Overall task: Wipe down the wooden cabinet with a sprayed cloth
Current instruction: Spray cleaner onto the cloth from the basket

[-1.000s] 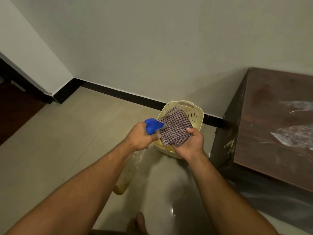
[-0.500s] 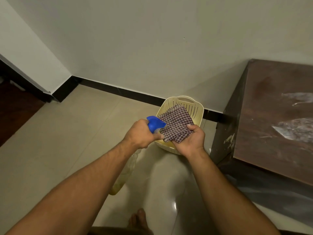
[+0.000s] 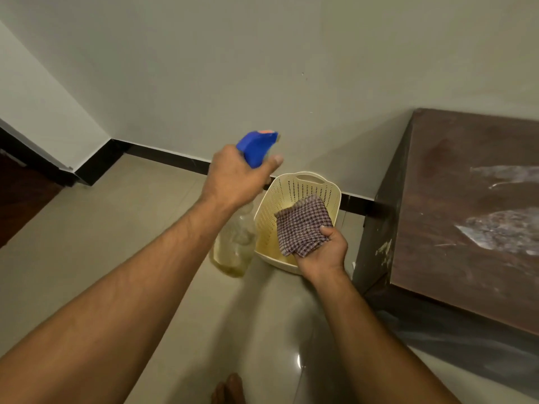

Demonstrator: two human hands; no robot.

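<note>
Left hand (image 3: 236, 176) grips a spray bottle (image 3: 234, 243) by its blue head, arm stretched forward. Right hand (image 3: 322, 253) pinches a checked cloth (image 3: 303, 225) over a basket (image 3: 294, 188). The cabinet (image 3: 466, 211) stands right, unwiped. Raised so high, the nozzle might miss the cloth.

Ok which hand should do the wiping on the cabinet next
Probably the right hand. It already grips the checked cloth and is beside the cabinet, on its own side. The left hand is busy holding the spray bottle, farther away.
</note>
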